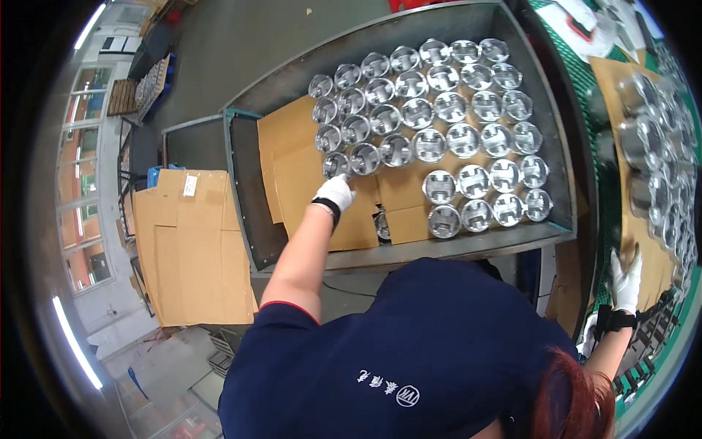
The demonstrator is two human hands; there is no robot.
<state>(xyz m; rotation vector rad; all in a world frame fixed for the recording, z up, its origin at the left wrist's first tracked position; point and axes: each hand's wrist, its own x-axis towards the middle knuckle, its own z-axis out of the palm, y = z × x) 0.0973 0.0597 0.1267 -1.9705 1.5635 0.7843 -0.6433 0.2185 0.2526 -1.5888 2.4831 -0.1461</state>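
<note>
Several shiny metal pistons (446, 110) stand in rows on cardboard sheets inside a grey metal tray (559, 172). My left hand (334, 194), in a white glove with a black cuff, reaches to the row's left end. Its fingers close on the near edge of the corner piston (337, 164). My right hand (627, 280), also in a white glove, rests flat with spread fingers on a cardboard sheet (647, 271) at the far right. More pistons (647, 135) stand on that sheet. My dark blue shirt fills the lower middle of the view.
Bare cardboard (296, 157) covers the tray's left part. A stack of flat cardboard sheets (190, 245) lies left of the tray. A green conveyor belt (585, 73) runs along the right. Another loaded pallet (150, 84) stands far back left on the grey floor.
</note>
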